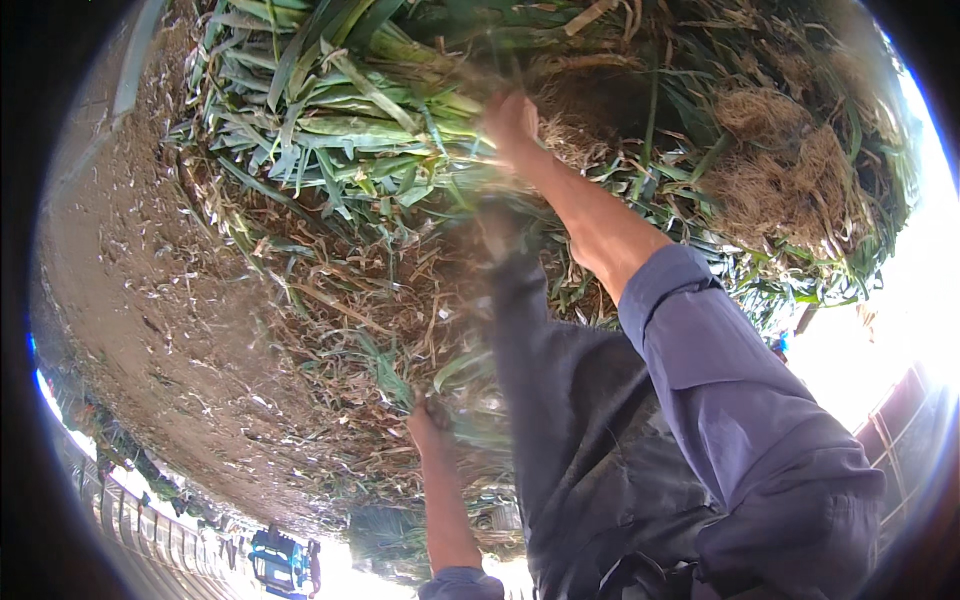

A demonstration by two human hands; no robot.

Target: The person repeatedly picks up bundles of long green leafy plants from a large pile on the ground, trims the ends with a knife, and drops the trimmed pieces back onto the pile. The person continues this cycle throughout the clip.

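Observation:
A large heap of leek-like plants (pixel 337 127) fills the upper view, their green leaves pointing left. My right hand (pixel 514 127) is on the heap, fingers curled around the pale lower stalks of some plants; blur hides the exact grip. Brown fibrous roots (pixel 574 142) show just right of that hand. Lower down and nearer my body, my left hand (pixel 429 420) is closed on a small bunch of green leaves (pixel 391 381). This bunch hangs over ground litter, and its other end is blurred.
Dry leaf scraps (pixel 360 300) cover the soil (pixel 172 330) at left. More plants with root clumps (pixel 780 165) are piled at right. My dark-trousered leg (pixel 585 405) stands beside the heap. A blue vehicle-like object (pixel 281 562) and a railing (pixel 150 517) are at lower left.

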